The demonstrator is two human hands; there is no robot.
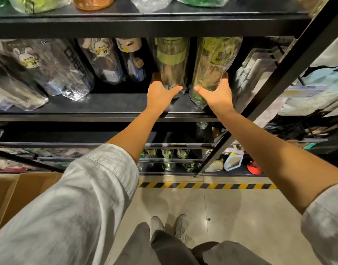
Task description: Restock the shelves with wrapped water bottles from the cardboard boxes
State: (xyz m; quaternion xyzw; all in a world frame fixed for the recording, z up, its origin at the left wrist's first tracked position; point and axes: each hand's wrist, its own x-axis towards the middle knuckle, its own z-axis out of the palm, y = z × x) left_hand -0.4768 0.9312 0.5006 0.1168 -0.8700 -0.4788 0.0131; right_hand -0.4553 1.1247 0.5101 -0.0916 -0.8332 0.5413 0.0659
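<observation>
fingers of the left hand (pixel 160 92) curl round the base of a wrapped green bottle (pixel 172 62), thumb spread across its front; fingers of the right hand (pixel 217 94) grip the base of a second wrapped bottle (pixel 212 67) just beside it. both bottles lie on the middle shelf (pixel 107 104) of a black rack, near other wrapped bottles (pixel 68 67) to the left. rolled white sleeves (pixel 84 197) frame the bare forearms. an open cardboard box (pixel 17 192) stands on the floor at lower left, by yellow-black hazard tape (pixel 206 185).
</observation>
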